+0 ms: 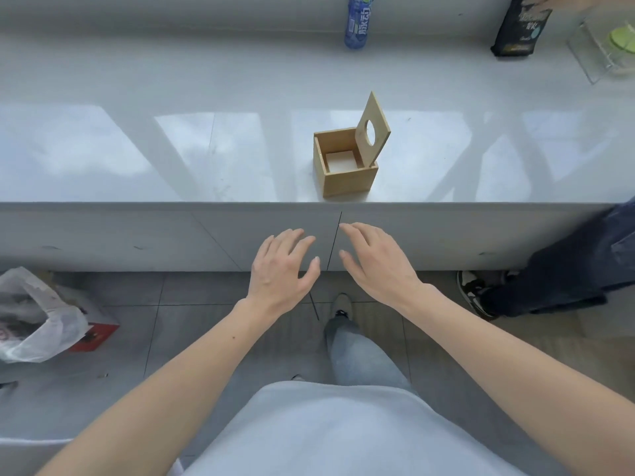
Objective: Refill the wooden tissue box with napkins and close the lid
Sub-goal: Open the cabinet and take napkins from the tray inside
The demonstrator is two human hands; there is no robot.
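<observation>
Fingers (295, 237): spread and slightly curled on both hands, gripping nothing, palms down.
Left hand (280, 271): in front of the counter's vertical face, below the counter edge, thumb pointing toward the other hand.
Right hand (378, 259): just beside the left, a narrow gap between the two thumbs, fingertips near a dark seam in the counter front.
Wooden tissue box (347, 178): on the white counter (171, 149), close to its near edge, above and slightly right of the hands, well apart from both.
Lid (372, 128): raised, tilted back to the right, resting at the box's right side, round hole showing through it.
Box interior: something flat and white at the bottom; cannot tell whether napkin or liner.
Blue bottle (358, 22): upright at the far edge of the counter, behind the box.
Black packet (520, 27): standing at the far right of the counter.
Clear container (604, 53): just right of the black packet, something green inside.
Plastic bag (34, 317): on the tiled floor at left, leaning on a red box (94, 336).
Second person's leg (567, 266): dark trousers and a patterned shoe, at right beside the counter.
Own leg (357, 352): light jeans, pale shoe forward on the floor below the hands.
</observation>
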